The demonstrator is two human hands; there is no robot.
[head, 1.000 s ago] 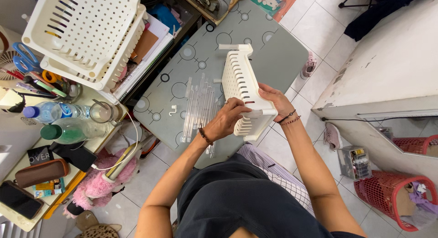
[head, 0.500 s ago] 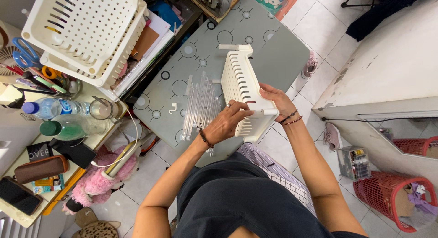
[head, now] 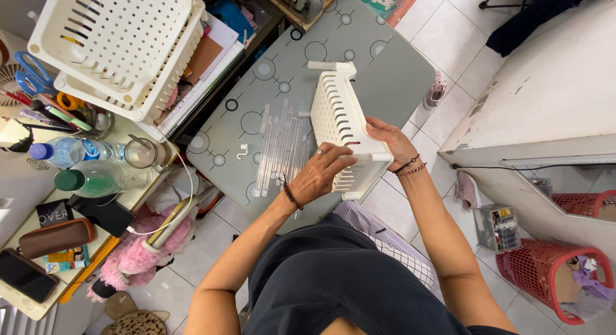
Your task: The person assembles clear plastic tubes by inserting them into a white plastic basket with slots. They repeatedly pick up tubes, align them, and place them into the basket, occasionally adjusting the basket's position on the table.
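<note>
Assembly work, I judge: both my left hand (head: 317, 174) and right hand (head: 389, 140) grip the white slotted tray (head: 340, 120), held tilted above the grey table (head: 378, 72), with clear rods (head: 282, 149) lying beside, probably needing fitting next.

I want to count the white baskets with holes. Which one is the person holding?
The single slotted white basket standing on edge over the grey table, between the left hand and right hand. The other baskets sit stacked at upper left, untouched.
</note>
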